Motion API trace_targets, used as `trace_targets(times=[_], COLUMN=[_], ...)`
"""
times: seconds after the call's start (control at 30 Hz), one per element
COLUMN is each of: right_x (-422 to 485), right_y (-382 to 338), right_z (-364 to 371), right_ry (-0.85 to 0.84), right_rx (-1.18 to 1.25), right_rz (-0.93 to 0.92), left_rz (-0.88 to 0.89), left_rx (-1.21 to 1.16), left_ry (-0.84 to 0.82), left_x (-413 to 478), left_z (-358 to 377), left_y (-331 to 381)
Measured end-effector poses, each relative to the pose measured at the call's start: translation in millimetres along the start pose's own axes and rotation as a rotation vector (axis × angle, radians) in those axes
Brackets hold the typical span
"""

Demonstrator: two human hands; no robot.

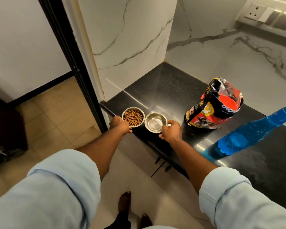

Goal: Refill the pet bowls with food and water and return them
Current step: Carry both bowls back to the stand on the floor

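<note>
I stand at the black tabletop (168, 83) with both arms stretched out, 1 hand on each of the 2 steel pet bowls. My left hand (120, 125) has its grip closed on the near rim of the food bowl (133, 117), which is heaped with brown kibble and sits at the tabletop's left front corner, just beyond my knuckles. My right hand (171, 131) has its grip pinched on the near right rim of the water bowl (155, 122); clear water lies shallow in it, as far as I can tell from the sheen. The 2 bowls sit side by side, their rims touching or nearly so, the food bowl to the left of my right grip and slightly farther from me.

Both bowls look filled, so I judge the refill done and the carry back as what is left. The move turns on this: each bowl lies straight ahead of its own hand, at the very edge nearest me, so each can come off toward my body without crossing arms. The water bowl needs to stay level.

To the right of my right grip, well apart, stands the open pet food bag (213, 106), and nearer me lies a blue water bottle (248, 138) on its side.
</note>
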State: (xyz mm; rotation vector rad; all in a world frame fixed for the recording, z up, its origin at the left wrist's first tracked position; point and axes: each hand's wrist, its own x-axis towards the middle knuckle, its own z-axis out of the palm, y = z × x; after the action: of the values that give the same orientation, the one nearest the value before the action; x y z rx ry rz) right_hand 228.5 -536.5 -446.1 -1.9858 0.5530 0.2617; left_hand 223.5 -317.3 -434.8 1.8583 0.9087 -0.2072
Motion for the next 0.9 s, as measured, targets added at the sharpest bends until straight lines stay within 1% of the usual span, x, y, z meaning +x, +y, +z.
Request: trace_targets(times=[0.2, 0.47, 0.67, 0.9], right_x=[-23.8, -51.4, -69.4, -97.3], right_y=[-1.6, -13.3, -11.9, -2.9], right_z=[5.2, 23.9, 58.1, 118.8], right_ry=[-0.062, -0.161, -0.216, -0.269], right_rx=[-0.062, -0.149, -0.183, -0.214], right_rz=[-0.073, -0.175, -0.247, -0.290], left_rz=[-0.032, -0.120, -0.132, -0.191], left_rx=[-0.036, -0.074, -0.181, -0.159], left_ry=[0.102, 0.234, 0.302, 0.317], left_x=[-14.4, -24.3, -36.7, -26.2], left_z=[-14.1, -50.7, -84.0, -139.0], left_y=[-29.7, -71.5, -110.4, -163.1])
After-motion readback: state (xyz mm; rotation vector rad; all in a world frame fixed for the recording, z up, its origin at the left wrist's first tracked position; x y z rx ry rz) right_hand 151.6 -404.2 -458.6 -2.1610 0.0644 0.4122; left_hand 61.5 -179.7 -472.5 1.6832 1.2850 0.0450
